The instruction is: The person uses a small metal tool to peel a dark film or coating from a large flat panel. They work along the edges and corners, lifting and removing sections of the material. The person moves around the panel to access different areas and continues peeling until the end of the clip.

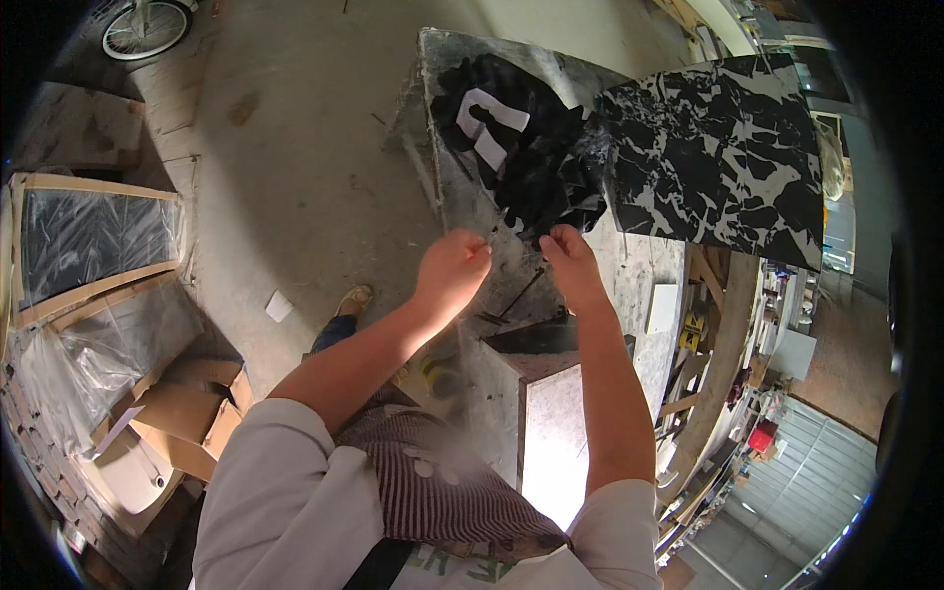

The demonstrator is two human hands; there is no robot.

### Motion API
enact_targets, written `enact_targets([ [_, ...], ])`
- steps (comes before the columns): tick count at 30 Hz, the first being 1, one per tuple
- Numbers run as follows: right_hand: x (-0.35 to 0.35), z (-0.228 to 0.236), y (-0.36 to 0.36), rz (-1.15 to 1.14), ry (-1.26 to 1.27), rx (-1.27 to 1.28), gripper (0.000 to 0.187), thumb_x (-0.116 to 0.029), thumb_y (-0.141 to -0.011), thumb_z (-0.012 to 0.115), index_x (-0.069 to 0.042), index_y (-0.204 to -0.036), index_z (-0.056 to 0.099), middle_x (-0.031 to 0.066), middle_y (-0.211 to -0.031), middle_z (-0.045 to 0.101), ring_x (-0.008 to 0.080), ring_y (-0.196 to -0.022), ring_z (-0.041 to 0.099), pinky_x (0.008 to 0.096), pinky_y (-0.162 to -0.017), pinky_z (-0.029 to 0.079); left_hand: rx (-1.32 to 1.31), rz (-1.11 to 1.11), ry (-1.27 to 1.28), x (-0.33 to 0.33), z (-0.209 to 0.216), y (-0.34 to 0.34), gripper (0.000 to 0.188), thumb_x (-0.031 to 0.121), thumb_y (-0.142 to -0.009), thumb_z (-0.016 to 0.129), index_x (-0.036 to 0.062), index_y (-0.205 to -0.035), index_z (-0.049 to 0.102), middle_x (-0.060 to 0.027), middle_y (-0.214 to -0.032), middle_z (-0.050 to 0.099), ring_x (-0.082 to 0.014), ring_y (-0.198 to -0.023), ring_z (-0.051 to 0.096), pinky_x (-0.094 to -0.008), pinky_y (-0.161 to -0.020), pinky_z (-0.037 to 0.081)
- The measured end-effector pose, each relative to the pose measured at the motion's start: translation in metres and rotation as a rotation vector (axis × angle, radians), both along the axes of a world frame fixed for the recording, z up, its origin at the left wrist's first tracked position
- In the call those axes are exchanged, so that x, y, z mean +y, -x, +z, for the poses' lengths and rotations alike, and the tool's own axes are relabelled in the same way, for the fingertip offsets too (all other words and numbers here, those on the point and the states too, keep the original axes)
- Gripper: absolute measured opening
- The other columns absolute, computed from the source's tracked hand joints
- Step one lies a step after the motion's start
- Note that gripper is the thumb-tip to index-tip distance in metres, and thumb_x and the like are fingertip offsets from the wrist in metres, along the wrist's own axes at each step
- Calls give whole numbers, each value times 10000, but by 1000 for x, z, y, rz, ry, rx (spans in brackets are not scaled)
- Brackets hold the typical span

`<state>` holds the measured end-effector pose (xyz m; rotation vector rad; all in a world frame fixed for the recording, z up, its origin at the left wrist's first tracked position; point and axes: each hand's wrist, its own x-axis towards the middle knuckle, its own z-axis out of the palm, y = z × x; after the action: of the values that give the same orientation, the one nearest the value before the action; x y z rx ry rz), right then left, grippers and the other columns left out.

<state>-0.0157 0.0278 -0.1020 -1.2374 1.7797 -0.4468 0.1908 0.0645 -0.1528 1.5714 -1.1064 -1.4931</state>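
My left hand (454, 271) is closed in a pinch near the front edge of a bundle of black cloth (536, 162). A tiny dark bit shows at its fingertips, too small to name. Just to the right, my right hand (573, 267) also pinches, its fingertips close against the lower edge of the cloth; what they hold cannot be made out. The crumpled cloth has a bent white strip (482, 108) on it and lies on a dusty grey worktable (590, 74). Below the hands, a thin dark rod (523, 295) lies on the table.
A black-and-white marble-patterned slab (713, 157) adjoins the cloth at right. Nearer me stands a block with a bright white face (556, 442). Left on the floor are a plastic-wrapped framed panel (98, 241), a cardboard box (192, 413) and a white scrap (279, 306). A wheel (147, 28) shows far left.
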Motion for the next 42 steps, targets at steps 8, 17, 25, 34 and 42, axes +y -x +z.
enact_targets([
  [8,-5,0,-23,-275,-89,-434,277,-188,-908,733,-29,-1081,586,14,-868,582,114,-726,567,250,-665,473,-31,5,120,-15,15,26,169,181,-877,632,16,-904,656,-175,-801,683,-351,-770,676,-439,-678,515],
  [17,-12,-20,-27,-199,95,-268,270,-97,-871,746,-25,-1065,572,12,-861,586,98,-752,543,270,-651,465,5,12,113,-21,11,33,156,156,-860,654,7,-906,665,-166,-781,694,-308,-732,693,-413,-659,530],
  [25,-16,3,-14,97,227,310,265,-106,-885,717,-42,-1111,593,89,-1026,653,238,-945,643,339,-799,522,307,42,-97,-17,8,9,136,156,-923,675,25,-927,640,-24,-771,651,-87,-693,610,-267,-599,489],
  [34,39,76,-15,113,407,142,311,-129,-946,684,-32,-1237,633,100,-1143,671,177,-1035,642,309,-887,522,438,-29,-70,57,36,4,111,151,-973,666,47,-986,630,8,-802,615,-43,-705,557,-213,-606,450],
  [42,192,124,-1,218,183,-144,275,-53,-946,705,9,-1201,624,26,-987,679,77,-915,619,222,-841,495,499,-183,193,191,62,33,106,126,-1005,630,26,-1037,637,20,-840,610,-40,-752,536,-207,-664,442],
])
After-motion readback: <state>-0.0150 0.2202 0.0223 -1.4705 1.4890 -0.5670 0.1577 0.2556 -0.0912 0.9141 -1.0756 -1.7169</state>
